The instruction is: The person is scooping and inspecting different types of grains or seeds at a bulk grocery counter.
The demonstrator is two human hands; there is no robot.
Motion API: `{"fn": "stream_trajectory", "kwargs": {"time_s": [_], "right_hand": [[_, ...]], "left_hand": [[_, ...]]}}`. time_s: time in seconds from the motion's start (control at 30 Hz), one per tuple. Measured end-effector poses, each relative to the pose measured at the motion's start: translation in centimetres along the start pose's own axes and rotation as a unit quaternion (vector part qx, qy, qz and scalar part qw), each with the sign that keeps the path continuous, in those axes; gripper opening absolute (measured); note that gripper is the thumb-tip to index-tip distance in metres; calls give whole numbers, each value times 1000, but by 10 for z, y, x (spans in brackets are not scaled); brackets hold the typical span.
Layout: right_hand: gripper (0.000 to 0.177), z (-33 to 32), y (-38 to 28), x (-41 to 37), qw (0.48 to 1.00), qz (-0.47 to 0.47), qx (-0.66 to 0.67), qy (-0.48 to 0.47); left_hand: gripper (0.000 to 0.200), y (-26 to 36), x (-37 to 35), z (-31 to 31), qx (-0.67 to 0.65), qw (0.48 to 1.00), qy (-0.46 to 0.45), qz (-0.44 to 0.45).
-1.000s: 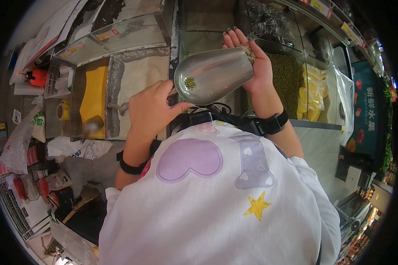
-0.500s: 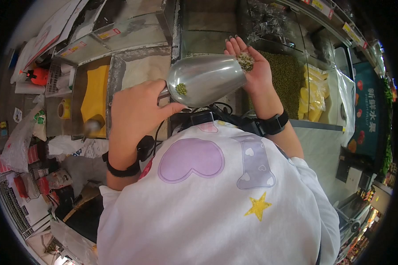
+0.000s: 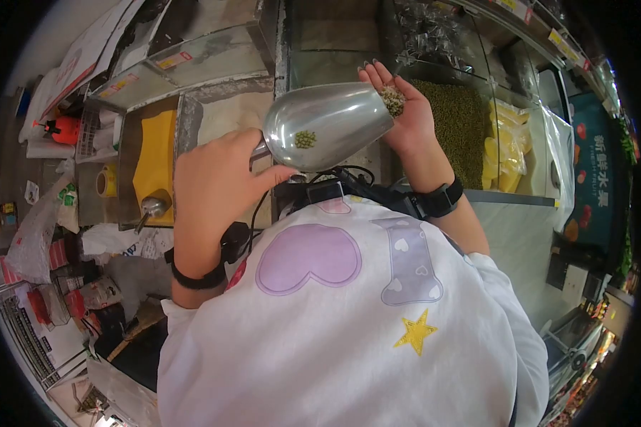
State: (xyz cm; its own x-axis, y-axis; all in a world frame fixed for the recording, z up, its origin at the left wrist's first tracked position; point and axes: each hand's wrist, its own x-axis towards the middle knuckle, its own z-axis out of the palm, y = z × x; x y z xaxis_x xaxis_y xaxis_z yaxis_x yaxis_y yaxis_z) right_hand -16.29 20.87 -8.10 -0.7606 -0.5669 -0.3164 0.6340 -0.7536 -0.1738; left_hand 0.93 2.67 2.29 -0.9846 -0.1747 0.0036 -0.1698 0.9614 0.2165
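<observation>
My left hand (image 3: pixel 217 174) is closed round the handle of a shiny metal scoop (image 3: pixel 335 117), with the thumb along its near side. A small cluster of green beans (image 3: pixel 305 139) lies inside the scoop, near the handle end. The scoop's mouth points right, toward my right hand (image 3: pixel 413 121). That hand is cupped palm up, fingers extended away from me, holding a small heap of pale and brownish grains (image 3: pixel 392 101) in the palm. The scoop's rim overlaps the edge of the heap in this view.
Behind my right hand, a glass-walled bin holds small green beans (image 3: pixel 452 132); yellow packages (image 3: pixel 506 146) lie beside it. A bin of whitish powder (image 3: pixel 235 114) and one of yellow grain (image 3: pixel 157 156) are at left. Another metal scoop (image 3: pixel 154 206) rests there.
The scoop and my left hand have shifted slightly left. The green beans have slid a little toward the scoop's mouth. My right hand has moved slightly left and stays palm up.
</observation>
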Motion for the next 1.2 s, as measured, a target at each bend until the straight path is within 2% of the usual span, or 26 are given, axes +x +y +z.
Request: {"fn": "stream_trajectory", "kwargs": {"time_s": [0.17,0.27,0.33,0.53,0.63,1.03,1.17,1.2], "right_hand": [[40,-4,0,2,1000,16,18,1],[40,1,2,2,1000,6,12,12],[40,4,4,-1,1000,9,-2,-1],[40,5,6,0,999,28,8,13],[40,10,10,-3,999,11,-34,20],[40,9,9,-1,999,12,-41,14],[41,9,8,-1,1000,18,-5,22],[42,9,7,-2,1000,24,-12,6]], "left_hand": [[43,-1,-4,-2,-13,1000,-16,-2],[44,-2,-3,-2,7,1000,4,4],[45,1,-4,-5,-18,999,-2,-26],[47,3,-10,-10,7,1000,-2,-1],[47,4,-6,-8,0,1000,2,-16],[45,8,-7,-16,1,999,-22,-35],[46,3,-6,-8,-1,999,-29,-35],[46,2,-6,-5,-16,1000,1,-13]]}}
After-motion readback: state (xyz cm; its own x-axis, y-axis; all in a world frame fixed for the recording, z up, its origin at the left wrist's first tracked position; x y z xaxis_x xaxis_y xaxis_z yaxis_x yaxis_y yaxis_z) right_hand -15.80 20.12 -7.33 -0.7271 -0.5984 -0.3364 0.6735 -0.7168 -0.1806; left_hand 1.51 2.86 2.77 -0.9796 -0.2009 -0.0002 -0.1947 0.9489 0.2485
